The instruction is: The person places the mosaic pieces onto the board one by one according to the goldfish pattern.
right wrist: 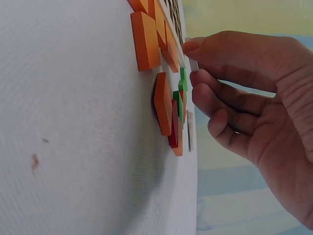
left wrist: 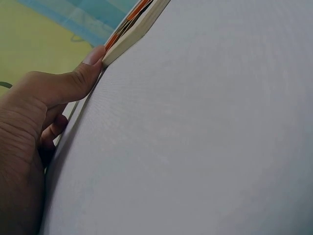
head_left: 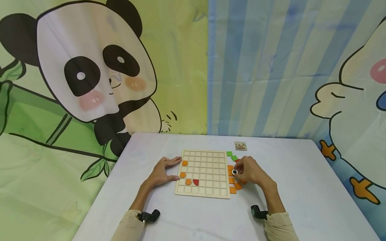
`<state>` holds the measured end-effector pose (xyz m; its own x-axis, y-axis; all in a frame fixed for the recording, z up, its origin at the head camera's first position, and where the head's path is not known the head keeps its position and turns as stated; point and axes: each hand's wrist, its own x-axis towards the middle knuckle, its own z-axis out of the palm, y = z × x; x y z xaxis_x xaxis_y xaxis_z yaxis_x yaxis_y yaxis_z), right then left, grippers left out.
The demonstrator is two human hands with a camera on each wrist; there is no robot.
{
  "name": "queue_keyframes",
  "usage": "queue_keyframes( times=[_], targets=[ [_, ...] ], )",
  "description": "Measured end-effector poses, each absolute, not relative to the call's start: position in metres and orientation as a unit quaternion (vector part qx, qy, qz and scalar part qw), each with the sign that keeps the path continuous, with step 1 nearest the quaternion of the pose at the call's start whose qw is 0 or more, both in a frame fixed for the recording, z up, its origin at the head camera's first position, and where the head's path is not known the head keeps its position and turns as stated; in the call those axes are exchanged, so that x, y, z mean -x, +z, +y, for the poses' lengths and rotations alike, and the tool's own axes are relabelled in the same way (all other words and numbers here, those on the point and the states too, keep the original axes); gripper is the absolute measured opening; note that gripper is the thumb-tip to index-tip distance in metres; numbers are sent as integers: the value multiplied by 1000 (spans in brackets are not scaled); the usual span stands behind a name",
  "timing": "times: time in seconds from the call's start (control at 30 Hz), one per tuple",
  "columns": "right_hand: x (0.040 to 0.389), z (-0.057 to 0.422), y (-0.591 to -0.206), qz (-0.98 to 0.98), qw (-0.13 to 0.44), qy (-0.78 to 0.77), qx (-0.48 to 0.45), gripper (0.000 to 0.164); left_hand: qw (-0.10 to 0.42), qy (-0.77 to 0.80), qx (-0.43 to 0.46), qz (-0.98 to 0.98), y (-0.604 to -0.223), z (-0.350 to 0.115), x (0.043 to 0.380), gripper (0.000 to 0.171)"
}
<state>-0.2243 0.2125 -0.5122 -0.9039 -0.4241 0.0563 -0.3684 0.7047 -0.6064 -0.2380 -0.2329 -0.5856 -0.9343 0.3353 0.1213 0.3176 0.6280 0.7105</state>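
Where squares (head_left: pixel 231 180) lie, right hand (head_left: pixel 251 170) pinches disc (head_left: pixel 235 172).

Behind the white table (head_left: pixel 211 221) hangs blue-striped cloth (head_left: pixel 256 73). A black-and-white printed panda (head_left: pixel 99 63) backs the far-left corner, a white printed bird (head_left: pixel 359 110) the far-right.

A black-centred white disc (head_left: pixel 235 172) is held beside the gridded board (head_left: pixel 209 174).
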Motion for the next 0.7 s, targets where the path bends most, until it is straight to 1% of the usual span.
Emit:
queue_keyframes(
  times=[0.23,0.5,0.7],
  targets=[
    [225,212,-515,921,44,-322,215,16,8,390,-185,902,-587,-233,238,88],
    [227,209,-516,912,40,-329,244,15,4,388,-191,901,-589,-234,240,88],
    [228,206,-516,910,43,-333,243,15,12,395,-184,900,-587,-234,240,88]
  ],
)
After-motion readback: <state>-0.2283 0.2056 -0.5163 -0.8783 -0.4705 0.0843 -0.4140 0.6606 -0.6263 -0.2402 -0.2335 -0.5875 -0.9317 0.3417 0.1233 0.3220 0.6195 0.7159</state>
